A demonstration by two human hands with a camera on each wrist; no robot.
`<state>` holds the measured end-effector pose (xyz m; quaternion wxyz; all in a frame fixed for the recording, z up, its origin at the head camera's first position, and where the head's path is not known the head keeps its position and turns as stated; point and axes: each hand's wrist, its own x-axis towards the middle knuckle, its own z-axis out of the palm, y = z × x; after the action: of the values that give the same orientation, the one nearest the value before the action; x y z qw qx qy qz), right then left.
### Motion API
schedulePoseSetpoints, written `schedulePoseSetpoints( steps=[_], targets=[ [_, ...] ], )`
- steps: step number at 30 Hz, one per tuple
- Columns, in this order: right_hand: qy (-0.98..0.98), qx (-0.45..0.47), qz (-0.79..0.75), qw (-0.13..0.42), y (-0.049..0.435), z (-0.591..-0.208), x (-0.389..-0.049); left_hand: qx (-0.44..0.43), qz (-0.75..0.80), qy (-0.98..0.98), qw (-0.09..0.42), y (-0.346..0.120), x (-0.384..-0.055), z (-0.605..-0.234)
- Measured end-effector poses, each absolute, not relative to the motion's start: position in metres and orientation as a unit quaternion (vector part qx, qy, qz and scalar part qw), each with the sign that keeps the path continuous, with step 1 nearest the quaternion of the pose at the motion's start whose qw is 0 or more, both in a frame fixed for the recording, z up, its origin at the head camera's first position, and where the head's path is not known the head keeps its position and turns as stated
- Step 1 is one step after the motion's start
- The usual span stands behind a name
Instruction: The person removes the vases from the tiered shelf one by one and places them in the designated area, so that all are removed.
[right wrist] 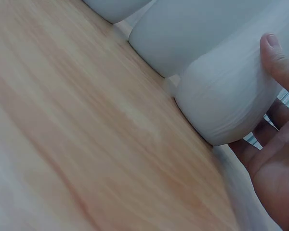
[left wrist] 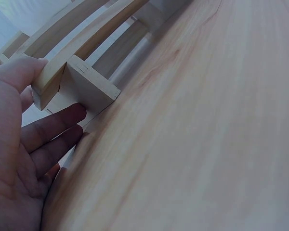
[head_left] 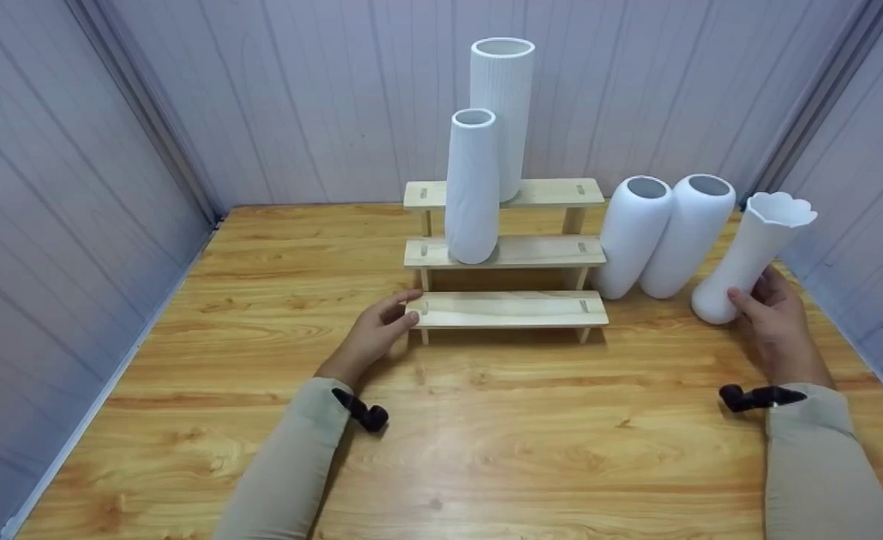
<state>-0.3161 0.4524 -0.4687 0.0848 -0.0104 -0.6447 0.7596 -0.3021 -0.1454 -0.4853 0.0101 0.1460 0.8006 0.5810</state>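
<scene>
My right hand point(head_left: 780, 322) holds a white vase with a scalloped rim point(head_left: 741, 259), thumb in front and fingers behind. In the right wrist view, this vase's rounded base point(right wrist: 221, 106) is at the table surface. My left hand point(head_left: 377, 330) pinches the left end of the lowest step of a three-step wooden display stand point(head_left: 509, 309). Seen from the left wrist, the thumb and index finger are at the board end point(left wrist: 50, 86), while other fingers extend below it near the leg. A slim white vase point(head_left: 473, 187) stands on the middle step, and a tall ribbed white vase point(head_left: 512, 112) on the top step.
Two smooth white vases point(head_left: 636, 236) point(head_left: 689, 236) stand close together between the stand and the scalloped vase. Pale panelled walls point(head_left: 321, 97) enclose the wooden table point(head_left: 524, 450) at the back and both sides.
</scene>
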Motion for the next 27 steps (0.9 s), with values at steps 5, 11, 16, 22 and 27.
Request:
schedulePoseSetpoints(
  steps=[5,11,16,22,27],
  targets=[
    [-0.677,-0.027,0.731,0.087,0.453,-0.472,-0.319,0.143,0.582,0.8,0.012,-0.148,-0.308,-0.495],
    [-0.749,-0.086,0.652,0.082,0.448,-0.471,-0.323,0.138,0.582,0.801,0.011,-0.148,-0.308,-0.493],
    [-0.776,-0.123,0.611,0.094,0.442,-0.469,-0.328,0.137,0.581,0.802,0.007,-0.148,-0.309,-0.493],
    [-0.784,-0.148,0.593,0.105,0.438,-0.468,-0.33,0.13,0.579,0.805,0.012,-0.148,-0.311,-0.494],
    [-0.774,-0.161,0.6,0.122,0.436,-0.471,-0.332,0.134,0.571,0.81,0.009,-0.147,-0.31,-0.494]
  ],
)
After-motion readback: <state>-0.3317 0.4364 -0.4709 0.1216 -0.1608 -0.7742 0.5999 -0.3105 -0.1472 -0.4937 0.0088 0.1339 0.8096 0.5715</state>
